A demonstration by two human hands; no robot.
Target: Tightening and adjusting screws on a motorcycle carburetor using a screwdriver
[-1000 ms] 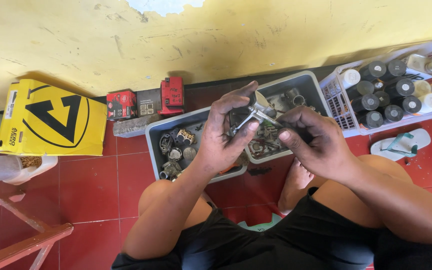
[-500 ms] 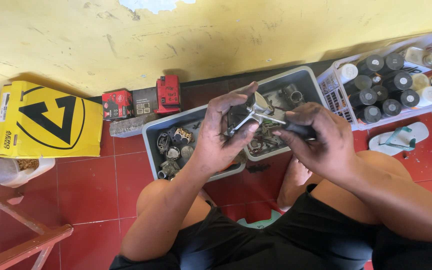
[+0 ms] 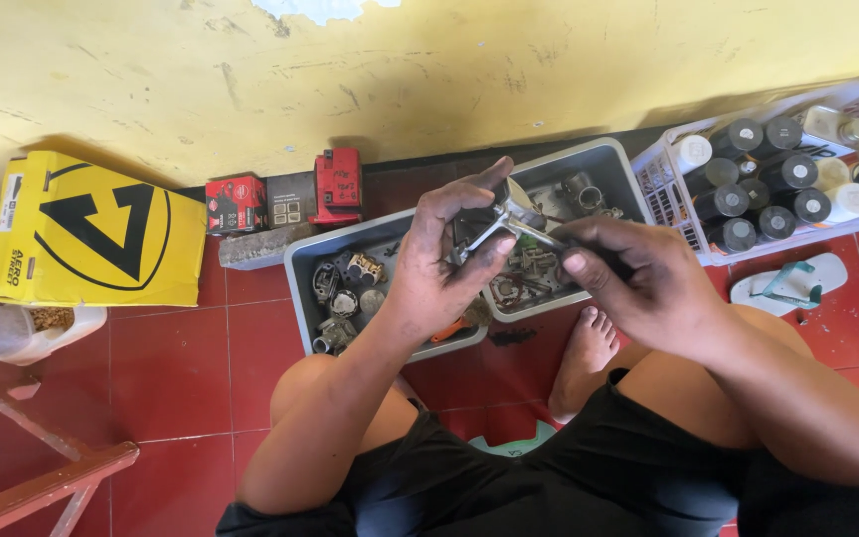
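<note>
Head view: your left hand [image 3: 439, 273] grips a small metal part [image 3: 479, 227] above the grey trays [image 3: 302, 288]; your right hand [image 3: 638, 283], at 3 o'clock, holds a screwdriver [image 3: 539, 235] against it. Work appears midway.

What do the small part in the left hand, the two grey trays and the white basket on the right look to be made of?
Small part: bare cast metal, dull silver-grey with bright glints, held by the left hand.
Grey trays: likely moulded plastic, matt with rounded rims.
White basket: plastic, slotted lattice walls.
</note>
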